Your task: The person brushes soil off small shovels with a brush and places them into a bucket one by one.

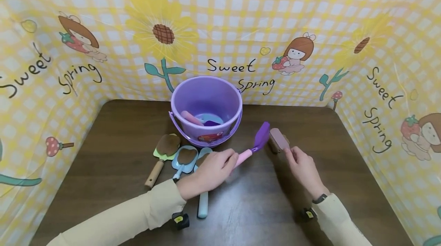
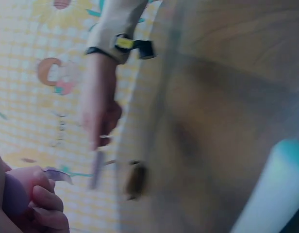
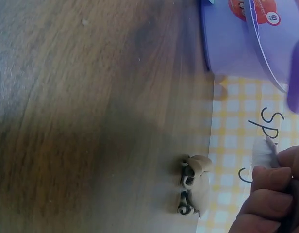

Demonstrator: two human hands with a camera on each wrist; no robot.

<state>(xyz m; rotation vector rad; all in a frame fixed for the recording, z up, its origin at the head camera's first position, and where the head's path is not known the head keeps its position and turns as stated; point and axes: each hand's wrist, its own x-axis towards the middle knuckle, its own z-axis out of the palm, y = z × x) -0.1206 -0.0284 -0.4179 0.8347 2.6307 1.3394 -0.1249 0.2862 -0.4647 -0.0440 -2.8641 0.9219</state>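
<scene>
My left hand (image 1: 213, 169) grips the pink handle of a small toy shovel (image 1: 262, 137), its purple blade pointing up and right. In my right hand (image 1: 304, 167) I pinch a flat mauve tool with a rounded rectangular end (image 1: 279, 139); its exact kind is unclear. Below that tool, a curled brown clay-like lump (image 3: 195, 184) lies on the table, apart from the tool in the left wrist view. Under and beside my left arm lie a green shovel with a wooden handle (image 1: 155, 173), a light-blue shovel (image 1: 186, 162) and another blue shovel with a teal handle (image 1: 203, 206), all with brown patches on their blades.
A purple bucket (image 1: 206, 133) stands at the back middle of the brown table (image 1: 248, 207), its handle hanging down in front. Inside it are a pink-handled item (image 1: 191, 118) and something purple. Yellow checked cloth (image 1: 220, 16) rises behind and at both sides.
</scene>
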